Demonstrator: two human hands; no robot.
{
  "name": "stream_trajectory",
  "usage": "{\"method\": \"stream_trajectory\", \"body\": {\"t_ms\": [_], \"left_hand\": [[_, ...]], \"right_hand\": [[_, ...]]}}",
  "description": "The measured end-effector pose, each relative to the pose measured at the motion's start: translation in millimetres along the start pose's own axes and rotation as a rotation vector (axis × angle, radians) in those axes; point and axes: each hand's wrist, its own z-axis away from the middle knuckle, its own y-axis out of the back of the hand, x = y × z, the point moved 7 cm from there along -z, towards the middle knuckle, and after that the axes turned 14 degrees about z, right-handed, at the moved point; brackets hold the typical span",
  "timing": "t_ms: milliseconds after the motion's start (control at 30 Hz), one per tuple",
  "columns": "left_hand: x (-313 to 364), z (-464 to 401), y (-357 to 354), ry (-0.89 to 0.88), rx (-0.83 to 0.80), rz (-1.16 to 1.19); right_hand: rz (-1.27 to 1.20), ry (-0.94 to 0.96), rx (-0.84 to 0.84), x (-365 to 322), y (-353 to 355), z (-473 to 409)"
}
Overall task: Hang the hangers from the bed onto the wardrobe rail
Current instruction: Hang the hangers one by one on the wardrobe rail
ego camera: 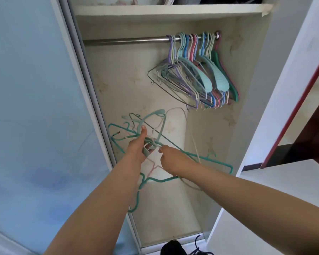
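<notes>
At far left stands the pale blue sliding door of the wardrobe. Beside it, your left hand has its fingers curled round a tangled bunch of hangers, teal, pale green and beige, held low in front of the open wardrobe, thumb raised. Just right of it, your right hand pinches at the same bunch where the hooks cross, fingers bent in. Up and to the right, the metal rail carries a crowd of hung hangers, purple, blue, pink and green, pushed to its right end. A white shelf runs above the rail
</notes>
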Motion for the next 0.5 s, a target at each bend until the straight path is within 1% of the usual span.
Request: {"method": "stream_trajectory", "body": {"t_ms": [67,233,367,433,500], "left_hand": [[-10,3,-2,0.066,-0.057,0.063],[-29,10,-11,0.198,-0.189,0.139],[-31,21,-21,0.252,-0.305,0.189],[-29,28,-24,0.259,-0.329,0.231],[-27,32,-26,0.254,-0.306,0.246]], "right_hand": [[-0.012,0.011,0.089,4,10,1],[-0.096,-0.02,0.141,12,16,2],[-0.136,-0.069,0.196,23,19,5],[-0.129,-0.105,0.231,30,21,6],[-0.099,-0.128,0.256,37,23,7]]}}
